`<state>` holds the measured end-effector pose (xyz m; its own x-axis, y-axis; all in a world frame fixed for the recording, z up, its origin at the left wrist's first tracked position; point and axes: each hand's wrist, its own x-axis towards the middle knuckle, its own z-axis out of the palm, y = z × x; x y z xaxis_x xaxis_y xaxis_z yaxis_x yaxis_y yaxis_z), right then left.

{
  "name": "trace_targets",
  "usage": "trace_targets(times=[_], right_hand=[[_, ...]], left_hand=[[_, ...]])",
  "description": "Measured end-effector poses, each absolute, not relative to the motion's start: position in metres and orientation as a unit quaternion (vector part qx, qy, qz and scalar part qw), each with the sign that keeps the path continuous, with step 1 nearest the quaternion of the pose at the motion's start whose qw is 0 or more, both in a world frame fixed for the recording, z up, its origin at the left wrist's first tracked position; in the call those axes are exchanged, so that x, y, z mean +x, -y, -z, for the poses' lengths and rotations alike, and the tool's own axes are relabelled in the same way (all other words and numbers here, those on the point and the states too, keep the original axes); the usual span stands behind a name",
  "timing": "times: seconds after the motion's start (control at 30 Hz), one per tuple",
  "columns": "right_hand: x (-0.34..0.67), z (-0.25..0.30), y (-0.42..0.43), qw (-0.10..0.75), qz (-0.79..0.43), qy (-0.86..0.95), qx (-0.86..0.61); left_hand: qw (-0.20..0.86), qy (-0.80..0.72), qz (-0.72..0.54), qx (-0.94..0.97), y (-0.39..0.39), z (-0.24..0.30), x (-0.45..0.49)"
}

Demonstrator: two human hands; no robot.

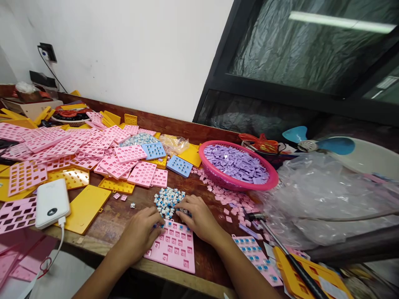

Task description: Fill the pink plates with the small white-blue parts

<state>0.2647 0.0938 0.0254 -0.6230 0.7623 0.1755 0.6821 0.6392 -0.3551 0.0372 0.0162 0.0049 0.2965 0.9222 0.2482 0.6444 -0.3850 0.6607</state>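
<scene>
A pink keyboard-like plate with rows of square openings lies at the table's front edge. Several blue-and-white key switches sit along its top row. My left hand is at the plate's upper left, fingertips closed around a small key switch that they partly cover. Just behind the plate is a loose heap of white and blue key switches. At the heap's right side, the curled fingers of my right hand are drawn together; what is between them is hidden. One lone switch lies left of the heap.
Pink plates pile up at left, near yellow plates and a white power bank. A pink basket of purple pieces stands at right, beside plastic bags. A hammer lies near a filled pink plate.
</scene>
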Motion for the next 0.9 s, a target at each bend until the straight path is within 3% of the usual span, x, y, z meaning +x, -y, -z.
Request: trace_targets(times=[0.2,0.9], right_hand=[[0.265,-0.039,-0.084,0.157,-0.278,0.897,-0.306],[0.256,-0.028,-0.074,0.136,-0.202,0.891,-0.382]], left_hand=[[0.231,-0.5,-0.31,0.775,-0.016,0.0,0.035],[0.085,-0.49,-0.13,0.858,-0.021,-0.023,0.048]])
